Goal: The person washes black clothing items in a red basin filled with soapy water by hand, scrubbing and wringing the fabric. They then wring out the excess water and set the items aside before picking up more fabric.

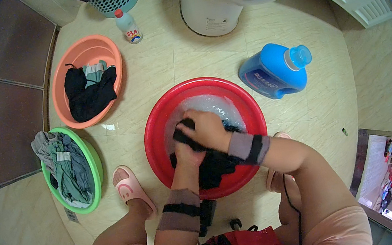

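Observation:
A red basin point(154, 144) stands on the floor between my feet, with sudsy water point(211, 102) in it. Both hands are over the basin, gripping a black garment point(215, 169) that is bunched up and wet. My right hand point(207, 130) is on top, its fingers wrapped round a fold of the cloth. Just below and to its left, my left hand point(188, 153) is closed on the same garment, its fingers partly hidden by the cloth. Part of the black cloth hangs down inside the near side of the basin.
Right of the basin stands a blue detergent bottle point(270, 73). At left are an orange basin point(111, 49) and a green basin point(95, 168), both holding clothes. Farther back are a red-capped bottle point(128, 26), a lattice bin point(114, 0) and a toilet point(212, 11).

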`<control>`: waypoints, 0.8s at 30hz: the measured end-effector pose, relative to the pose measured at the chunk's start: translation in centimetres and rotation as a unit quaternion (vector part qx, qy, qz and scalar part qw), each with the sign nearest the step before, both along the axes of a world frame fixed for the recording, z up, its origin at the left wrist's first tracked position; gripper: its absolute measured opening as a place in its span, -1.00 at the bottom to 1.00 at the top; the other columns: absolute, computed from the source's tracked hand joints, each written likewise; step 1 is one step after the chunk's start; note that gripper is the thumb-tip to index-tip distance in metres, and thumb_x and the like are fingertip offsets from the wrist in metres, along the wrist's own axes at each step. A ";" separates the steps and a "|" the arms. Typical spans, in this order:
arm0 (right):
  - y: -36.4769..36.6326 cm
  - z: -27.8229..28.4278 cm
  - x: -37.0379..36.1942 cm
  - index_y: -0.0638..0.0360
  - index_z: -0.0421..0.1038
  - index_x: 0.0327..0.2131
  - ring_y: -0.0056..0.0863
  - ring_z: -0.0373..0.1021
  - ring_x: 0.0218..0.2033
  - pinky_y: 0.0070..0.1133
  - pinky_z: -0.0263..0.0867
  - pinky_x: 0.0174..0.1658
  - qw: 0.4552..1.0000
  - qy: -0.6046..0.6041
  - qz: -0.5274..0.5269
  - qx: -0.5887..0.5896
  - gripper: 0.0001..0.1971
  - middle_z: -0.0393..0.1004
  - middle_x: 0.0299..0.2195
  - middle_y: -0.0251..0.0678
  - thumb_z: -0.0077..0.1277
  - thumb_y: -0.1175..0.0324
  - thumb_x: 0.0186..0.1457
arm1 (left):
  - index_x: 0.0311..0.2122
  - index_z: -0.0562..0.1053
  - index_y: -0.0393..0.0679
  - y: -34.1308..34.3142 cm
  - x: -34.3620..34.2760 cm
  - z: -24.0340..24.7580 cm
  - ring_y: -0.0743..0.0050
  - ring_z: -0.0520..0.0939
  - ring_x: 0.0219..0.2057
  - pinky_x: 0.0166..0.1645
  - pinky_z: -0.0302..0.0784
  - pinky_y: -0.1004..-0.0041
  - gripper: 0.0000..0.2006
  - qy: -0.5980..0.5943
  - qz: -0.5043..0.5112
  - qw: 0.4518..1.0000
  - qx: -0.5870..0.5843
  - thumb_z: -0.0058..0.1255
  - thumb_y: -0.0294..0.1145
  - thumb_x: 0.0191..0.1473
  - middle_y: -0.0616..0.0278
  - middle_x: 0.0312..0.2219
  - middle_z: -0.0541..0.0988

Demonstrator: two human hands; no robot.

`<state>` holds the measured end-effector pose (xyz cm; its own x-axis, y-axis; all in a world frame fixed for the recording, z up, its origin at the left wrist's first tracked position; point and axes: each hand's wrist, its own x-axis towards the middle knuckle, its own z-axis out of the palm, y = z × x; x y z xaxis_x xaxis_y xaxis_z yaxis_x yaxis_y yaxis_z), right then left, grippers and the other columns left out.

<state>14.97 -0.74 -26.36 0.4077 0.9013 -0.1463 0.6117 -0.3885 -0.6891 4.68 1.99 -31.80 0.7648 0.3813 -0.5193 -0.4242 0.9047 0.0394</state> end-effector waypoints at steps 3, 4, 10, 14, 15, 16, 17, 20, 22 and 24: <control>-0.9 2.8 -4.1 0.10 0.47 -0.35 -0.14 0.46 -0.34 -0.35 0.38 -0.29 0.985 0.062 0.142 0.076 -0.70 0.51 -0.39 -0.16 0.12 0.07 -0.02 | 0.04 0.34 -0.02 0.5 -3.5 -2.8 0.22 0.44 0.01 0.10 0.35 0.17 -0.54 -0.004 0.041 0.997 0.063 -0.34 0.04 0.19 0.19 -0.04 0.46; -0.9 2.2 -4.2 0.09 0.47 -0.34 -0.14 0.46 -0.34 -0.35 0.38 -0.29 0.985 0.047 0.131 0.098 -0.70 0.51 -0.38 -0.16 0.11 0.07 -0.02 | 0.04 0.35 -0.01 0.5 -3.6 -3.8 0.21 0.44 0.02 0.10 0.35 0.16 -0.54 -0.092 0.043 0.991 0.088 -0.33 0.04 0.18 0.18 -0.03 0.46; -0.3 -7.2 4.5 0.08 0.52 -0.25 -0.09 0.47 -0.32 -0.26 0.39 -0.25 0.994 0.048 -0.094 0.015 -0.63 0.53 -0.37 -0.04 0.02 0.01 0.04 | 0.13 0.27 0.03 0.9 -0.1 -0.8 0.25 0.41 0.04 0.12 0.30 0.14 -0.51 0.191 0.010 0.981 0.032 -0.11 -0.01 0.15 0.28 0.03 0.41; -2.0 -8.2 4.1 0.25 0.21 0.02 0.07 0.43 -0.21 -0.21 0.34 -0.13 0.980 0.023 -0.077 -0.184 -0.47 0.47 -0.25 0.15 0.01 0.11 0.07 | 0.17 0.23 0.03 2.5 -1.6 -0.6 0.33 0.27 0.14 0.20 0.09 0.16 -0.49 0.376 -0.012 0.908 0.181 -0.03 -0.13 0.14 0.31 0.10 0.32; -2.5 -8.2 3.9 0.25 0.15 0.04 0.09 0.43 -0.21 -0.20 0.33 -0.12 0.970 0.027 -0.018 -0.241 -0.46 0.45 -0.24 0.18 -0.01 0.13 0.08 | 0.17 0.23 0.03 2.4 -1.7 -0.4 0.33 0.27 0.14 0.20 0.09 0.16 -0.49 0.378 -0.010 0.908 0.179 -0.03 -0.13 0.14 0.31 0.10 0.32; -2.8 -8.3 3.5 0.23 0.18 -0.02 0.09 0.43 -0.22 -0.17 0.33 -0.13 0.962 0.007 0.001 -0.273 -0.54 0.45 -0.25 0.21 -0.03 0.17 0.09 | 0.15 0.25 0.09 2.2 -1.6 -0.3 0.30 0.25 0.14 0.19 0.08 0.14 -0.53 0.366 -0.027 0.914 0.174 -0.06 -0.09 0.14 0.36 0.11 0.30; -3.0 -8.9 3.6 0.23 0.18 -0.02 0.09 0.43 -0.22 -0.17 0.33 -0.13 0.962 0.006 -0.001 -0.274 -0.54 0.45 -0.25 0.21 -0.03 0.17 0.09 | 0.13 0.27 0.16 2.1 -1.6 -0.2 0.28 0.24 0.13 0.17 0.08 0.12 -0.56 0.355 -0.045 0.919 0.168 -0.09 -0.06 0.14 0.41 0.12 0.29; -2.2 -10.2 4.6 0.18 0.16 0.03 0.08 0.43 -0.24 -0.17 0.33 -0.15 0.968 -0.085 -0.002 -0.236 -0.52 0.48 -0.27 0.13 -0.02 0.28 0.04 | 0.15 0.27 0.19 1.8 -1.1 -0.3 0.30 0.23 0.13 0.19 0.09 0.10 -0.55 0.332 -0.034 0.938 0.091 -0.10 -0.06 0.15 0.42 0.12 0.29; -1.5 -9.4 3.8 0.16 0.20 0.02 0.05 0.44 -0.24 -0.19 0.34 -0.15 0.985 -0.041 -0.029 -0.165 -0.53 0.49 -0.28 0.09 0.00 0.29 0.01 | 0.15 0.27 0.17 1.6 -0.8 0.2 0.30 0.27 0.12 0.19 0.12 0.08 -0.55 0.320 -0.010 0.944 0.074 -0.13 -0.03 0.16 0.40 0.10 0.31; -0.7 -6.6 2.0 0.13 0.28 -0.05 0.00 0.45 -0.26 -0.22 0.35 -0.16 0.998 0.036 -0.010 -0.054 -0.57 0.50 -0.29 0.02 0.04 0.31 -0.05 | 0.15 0.27 0.15 1.7 -0.9 0.3 0.30 0.30 0.11 0.20 0.14 0.06 -0.55 0.309 0.015 0.949 0.054 -0.16 -0.01 0.17 0.38 0.08 0.34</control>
<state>17.00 -1.43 -32.98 0.4101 0.8703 -0.2726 0.5534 -0.4751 -0.6841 3.83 3.73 -31.55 0.3149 0.4748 -0.8218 -0.3161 0.8689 0.3809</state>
